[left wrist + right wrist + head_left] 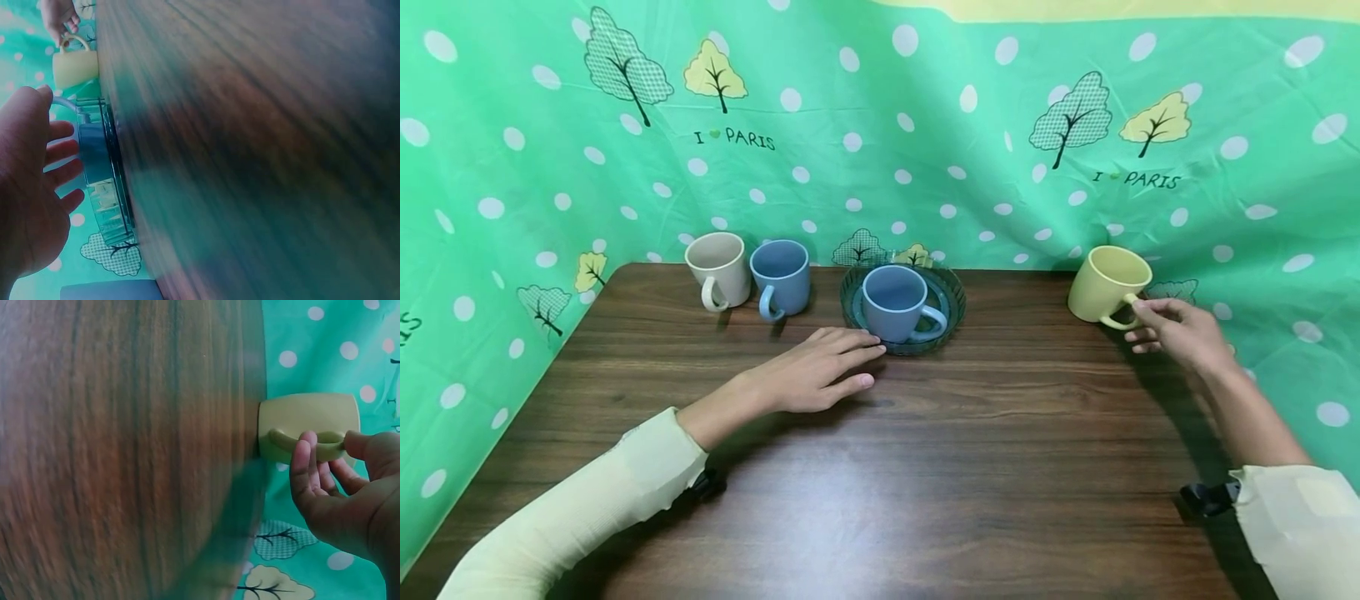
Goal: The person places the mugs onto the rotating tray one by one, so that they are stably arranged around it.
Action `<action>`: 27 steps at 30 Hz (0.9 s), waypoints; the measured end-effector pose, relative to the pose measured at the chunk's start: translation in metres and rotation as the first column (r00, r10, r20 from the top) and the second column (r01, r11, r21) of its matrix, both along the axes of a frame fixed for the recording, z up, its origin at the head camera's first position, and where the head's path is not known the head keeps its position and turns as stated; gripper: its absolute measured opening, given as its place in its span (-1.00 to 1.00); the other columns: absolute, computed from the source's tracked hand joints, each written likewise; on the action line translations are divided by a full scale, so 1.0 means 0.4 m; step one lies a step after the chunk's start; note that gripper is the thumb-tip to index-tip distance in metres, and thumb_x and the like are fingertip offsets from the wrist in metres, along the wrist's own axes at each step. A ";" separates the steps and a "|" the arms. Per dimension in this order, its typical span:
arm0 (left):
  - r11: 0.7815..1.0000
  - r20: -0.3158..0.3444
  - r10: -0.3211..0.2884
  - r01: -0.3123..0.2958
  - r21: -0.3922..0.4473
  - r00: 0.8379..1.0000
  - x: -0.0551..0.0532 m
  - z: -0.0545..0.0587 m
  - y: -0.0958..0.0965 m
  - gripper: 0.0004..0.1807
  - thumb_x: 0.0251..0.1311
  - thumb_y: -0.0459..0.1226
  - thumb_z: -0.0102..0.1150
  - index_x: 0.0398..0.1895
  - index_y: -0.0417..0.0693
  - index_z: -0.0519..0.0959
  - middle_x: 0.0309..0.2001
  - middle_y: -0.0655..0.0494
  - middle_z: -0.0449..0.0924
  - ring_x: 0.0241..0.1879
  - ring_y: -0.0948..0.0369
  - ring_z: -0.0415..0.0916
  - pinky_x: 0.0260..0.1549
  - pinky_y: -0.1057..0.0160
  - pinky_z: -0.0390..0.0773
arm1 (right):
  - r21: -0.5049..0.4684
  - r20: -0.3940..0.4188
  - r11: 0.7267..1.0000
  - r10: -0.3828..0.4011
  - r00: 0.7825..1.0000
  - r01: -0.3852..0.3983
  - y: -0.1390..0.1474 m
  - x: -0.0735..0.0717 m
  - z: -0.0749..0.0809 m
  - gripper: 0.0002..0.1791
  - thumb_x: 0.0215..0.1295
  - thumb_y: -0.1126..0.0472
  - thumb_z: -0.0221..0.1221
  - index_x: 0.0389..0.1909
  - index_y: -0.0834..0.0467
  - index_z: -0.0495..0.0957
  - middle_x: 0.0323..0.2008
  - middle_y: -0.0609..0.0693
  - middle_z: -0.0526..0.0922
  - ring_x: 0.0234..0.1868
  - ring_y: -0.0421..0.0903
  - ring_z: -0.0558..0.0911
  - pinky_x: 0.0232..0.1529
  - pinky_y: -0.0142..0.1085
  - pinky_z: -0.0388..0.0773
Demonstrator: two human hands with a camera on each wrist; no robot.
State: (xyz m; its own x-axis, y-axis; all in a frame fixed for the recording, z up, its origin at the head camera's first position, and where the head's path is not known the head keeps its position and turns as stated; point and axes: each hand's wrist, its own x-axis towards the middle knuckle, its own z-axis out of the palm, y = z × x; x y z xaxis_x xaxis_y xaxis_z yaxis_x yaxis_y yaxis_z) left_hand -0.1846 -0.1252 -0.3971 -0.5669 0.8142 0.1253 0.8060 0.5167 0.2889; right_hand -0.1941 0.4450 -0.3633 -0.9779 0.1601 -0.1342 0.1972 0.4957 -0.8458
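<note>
At the right of the table, my right hand [1189, 335] grips the handle of a yellow mug [1093, 293], thumb on top and fingers curled under it. The mug [309, 412] stands upright in the head view. My left hand [808, 372] reaches to the near side of a clear ribbed glass dish [957, 310], its fingers extended and fingertips right at the rim. Inside that dish sits a blue mug [889, 315], upright, its handle pointing right. In the left wrist view, the relaxed fingers of the left hand [37, 169] overlap the dish [112, 222].
Left of the dish, a second blue mug [781, 279] and an off-white mug [718, 271] stand side by side near the back edge. Behind the brown wooden table [880, 483] hangs a green dotted cloth [910, 108] printed with trees.
</note>
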 end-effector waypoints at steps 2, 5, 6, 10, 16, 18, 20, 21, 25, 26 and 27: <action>1.000 0.001 -0.005 0.005 -0.007 1.000 0.001 0.000 0.004 -0.39 0.80 0.03 -0.01 0.70 -0.07 0.46 0.68 -0.07 0.44 0.70 -0.09 0.33 0.72 -0.26 0.28 | -0.118 0.005 0.993 0.024 1.000 -0.023 0.003 0.000 -0.010 -0.67 0.80 -0.10 0.08 0.21 0.07 0.48 -0.26 -0.45 0.71 -0.26 -0.40 0.79 -0.20 -0.40 0.82; 1.000 0.004 -0.010 0.010 -0.010 1.000 0.004 0.001 0.007 -0.39 0.80 0.03 -0.01 0.70 -0.07 0.46 0.68 -0.07 0.44 0.70 -0.09 0.33 0.72 -0.26 0.28 | -0.313 -0.011 0.947 0.078 0.997 -0.078 0.006 -0.003 -0.027 -0.69 0.82 -0.04 0.06 0.21 0.12 0.48 -0.17 -0.38 0.74 -0.18 -0.34 0.82 -0.16 -0.41 0.81; 1.000 0.006 -0.008 0.008 -0.014 1.000 0.005 0.001 0.008 -0.39 0.81 0.03 -0.01 0.70 -0.06 0.45 0.68 -0.06 0.44 0.71 -0.09 0.33 0.72 -0.26 0.28 | -0.378 -0.019 0.921 0.097 0.995 -0.097 0.007 -0.004 -0.033 -0.71 0.82 -0.01 0.05 0.20 0.12 0.50 -0.14 -0.35 0.75 -0.16 -0.31 0.83 -0.14 -0.41 0.81; 1.000 0.014 -0.006 0.007 -0.019 1.000 0.005 0.002 0.011 -0.38 0.80 0.04 -0.02 0.71 -0.04 0.45 0.69 -0.06 0.43 0.72 -0.09 0.31 0.73 -0.26 0.27 | -0.525 -0.045 0.836 0.159 0.986 -0.159 0.013 -0.008 -0.048 -0.73 0.85 0.06 -0.01 0.12 0.05 0.63 -0.07 -0.24 0.79 -0.09 -0.25 0.84 -0.08 -0.39 0.82; 1.000 0.012 -0.017 0.017 -0.012 1.000 0.004 0.001 0.017 -0.39 0.80 0.04 -0.01 0.69 -0.07 0.46 0.69 -0.08 0.44 0.71 -0.10 0.32 0.71 -0.27 0.29 | -0.607 -0.048 0.774 0.190 0.981 -0.179 0.022 -0.010 -0.054 -0.64 0.85 0.05 -0.06 0.10 0.06 0.71 -0.03 -0.14 0.80 -0.04 -0.19 0.84 -0.01 -0.37 0.81; 1.000 0.011 -0.020 0.020 -0.010 1.000 0.005 0.001 0.019 -0.39 0.80 0.03 0.00 0.69 -0.07 0.47 0.68 -0.08 0.44 0.71 -0.11 0.33 0.71 -0.28 0.29 | -0.619 -0.049 0.765 0.192 0.980 -0.181 0.023 -0.010 -0.055 -0.63 0.86 0.06 -0.06 0.09 0.08 0.72 -0.03 -0.12 0.80 -0.04 -0.17 0.84 0.01 -0.36 0.81; 1.000 0.010 -0.023 0.023 -0.009 1.000 0.005 0.001 0.021 -0.39 0.80 0.04 -0.01 0.68 -0.07 0.47 0.68 -0.09 0.44 0.71 -0.11 0.33 0.71 -0.28 0.29 | -0.629 -0.055 0.756 0.191 0.980 -0.183 0.024 -0.010 -0.057 -0.63 0.86 0.09 -0.06 0.07 0.10 0.72 -0.04 -0.10 0.81 -0.05 -0.16 0.85 0.01 -0.36 0.82; 1.000 0.010 -0.024 0.025 -0.009 1.000 0.005 0.000 0.022 -0.39 0.80 0.04 -0.01 0.68 -0.08 0.47 0.68 -0.10 0.44 0.71 -0.11 0.33 0.71 -0.28 0.29 | -0.633 -0.061 0.751 0.190 0.980 -0.186 0.025 -0.010 -0.058 -0.64 0.86 0.11 -0.05 0.06 0.12 0.72 -0.05 -0.08 0.80 -0.06 -0.14 0.85 0.02 -0.36 0.82; 1.000 0.011 -0.024 0.024 -0.012 1.000 0.005 0.000 0.024 -0.38 0.80 0.04 -0.01 0.69 -0.07 0.47 0.68 -0.10 0.43 0.71 -0.11 0.33 0.71 -0.28 0.28 | -0.651 -0.089 0.732 0.188 0.978 -0.200 0.027 -0.009 -0.064 -0.70 0.85 0.18 -0.03 0.05 0.18 0.69 -0.08 -0.02 0.79 -0.08 -0.10 0.87 0.03 -0.34 0.83; 1.000 0.013 -0.023 0.023 -0.013 1.000 0.006 0.001 0.024 -0.38 0.80 0.04 -0.01 0.69 -0.07 0.47 0.69 -0.10 0.43 0.71 -0.11 0.33 0.71 -0.28 0.28 | -0.653 -0.096 0.729 0.187 0.978 -0.203 0.027 -0.008 -0.065 -0.71 0.84 0.20 -0.02 0.05 0.19 0.67 -0.09 -0.01 0.78 -0.08 -0.10 0.87 0.03 -0.33 0.83; 1.000 0.014 -0.022 0.023 -0.015 1.000 0.006 0.001 0.024 -0.38 0.80 0.04 -0.01 0.69 -0.07 0.47 0.69 -0.10 0.43 0.71 -0.11 0.32 0.71 -0.28 0.28 | -0.653 -0.102 0.729 0.184 0.978 -0.206 0.027 -0.007 -0.065 -0.73 0.84 0.21 -0.01 0.05 0.20 0.66 -0.09 0.00 0.77 -0.08 -0.09 0.87 0.03 -0.33 0.84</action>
